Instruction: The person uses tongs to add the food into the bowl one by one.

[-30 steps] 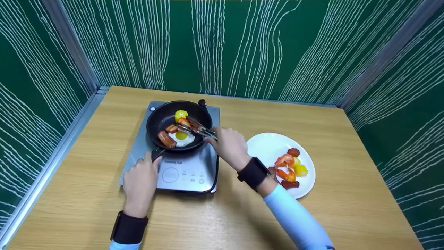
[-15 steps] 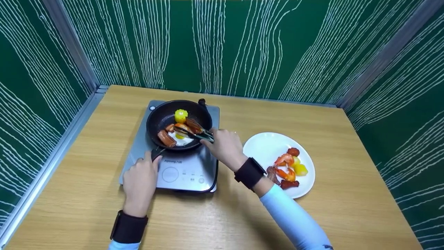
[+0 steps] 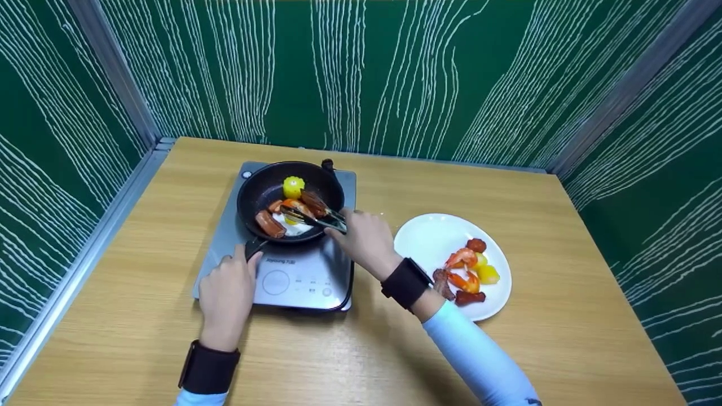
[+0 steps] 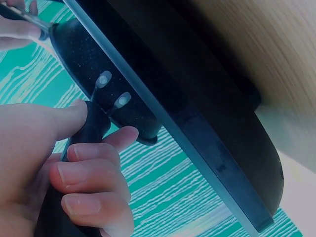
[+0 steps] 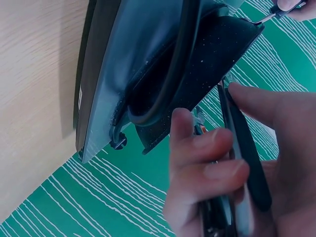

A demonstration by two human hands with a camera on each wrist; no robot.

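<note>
My left hand [image 3: 228, 293] grips the black handle [image 4: 89, 128] of a frying pan [image 3: 256, 189]. Its fingers wrap round the handle in the left wrist view. Inside the pan are a corn piece [image 3: 293, 186], sausage pieces [image 3: 270, 224], a fried egg [image 3: 294, 229] and an orange shrimp [image 3: 293, 203]. My right hand [image 3: 368, 239] holds metal tongs [image 3: 330, 221], reaching over the pan's right rim. The tong tips are down among the food, at the shrimp and over the egg, partly hiding both. In the right wrist view, fingers and thumb lie round the tongs' dark-gripped arms [image 5: 247, 148].
The pan sits on a flat induction cooker [image 3: 276, 293]. To the right, a white plate [image 3: 420, 239] carries shrimps [image 3: 462, 258], yellow chunks [image 3: 488, 275] and brown meat pieces [image 3: 470, 298]. Green walls [image 3: 383, 84] with white lines enclose the wooden table [image 3: 350, 361].
My right hand has shifted slightly left and down with the tongs. The shrimp has come nearer, over the egg, which is now more covered. My left hand stays on the handle.
</note>
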